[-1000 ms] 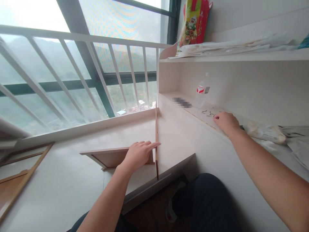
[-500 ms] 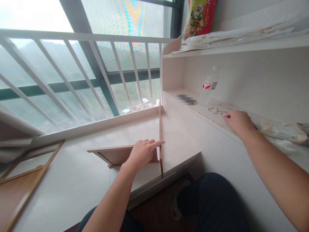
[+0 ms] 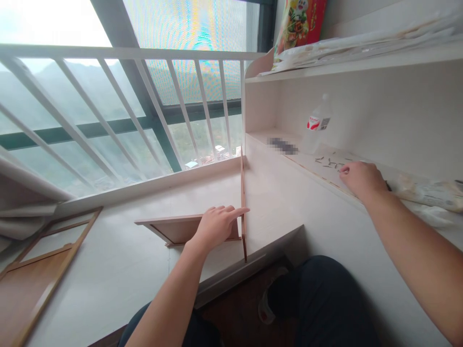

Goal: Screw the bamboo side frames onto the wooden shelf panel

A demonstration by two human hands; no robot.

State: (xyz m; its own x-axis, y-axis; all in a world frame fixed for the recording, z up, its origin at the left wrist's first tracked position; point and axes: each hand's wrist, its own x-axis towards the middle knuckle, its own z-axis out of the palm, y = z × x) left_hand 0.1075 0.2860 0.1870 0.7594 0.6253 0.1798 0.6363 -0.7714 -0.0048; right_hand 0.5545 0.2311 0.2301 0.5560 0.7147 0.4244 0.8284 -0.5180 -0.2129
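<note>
Far left, we see a wooden frame (image 3: 39,270) lying flat low down, beside the white surface (image 3: 119,270). Behind it a white railing (image 3: 119,103) runs in front of the window.

Center: our left hand (image 3: 216,226) rests on a panel (image 3: 173,227) that stands on edge on the surface. Fingers are spread, not curled round anything; the index finger (image 3: 239,211) stretches right and touches a thin upright board (image 3: 243,202). That board runs away from us toward the window and meets the panel's right end at a right angle. So left grip: open, just pressing on the two pieces where they meet.

Below center, our dark-clad knee (image 3: 321,299) and a dark wooden floor (image 3: 238,318) show past the surface edge.

Right: a white shelf unit with a lower shelf (image 3: 289,154). A plastic bottle (image 3: 318,124) stands on it, upright, red label. Just right of the bottle lie scattered small metal screws (image 3: 333,163), loose on the shelf. Our right hand (image 3: 361,179) lies palm down on the shelf, fingertips at the near edge of the screws. We cannot tell whether it pinches one; the fingers hide it.

Further right on the same shelf lies a crumpled plastic bag (image 3: 427,193), just past the wrist. On the upper shelf (image 3: 361,65) lie papers and a red and green packet (image 3: 302,21).
</note>
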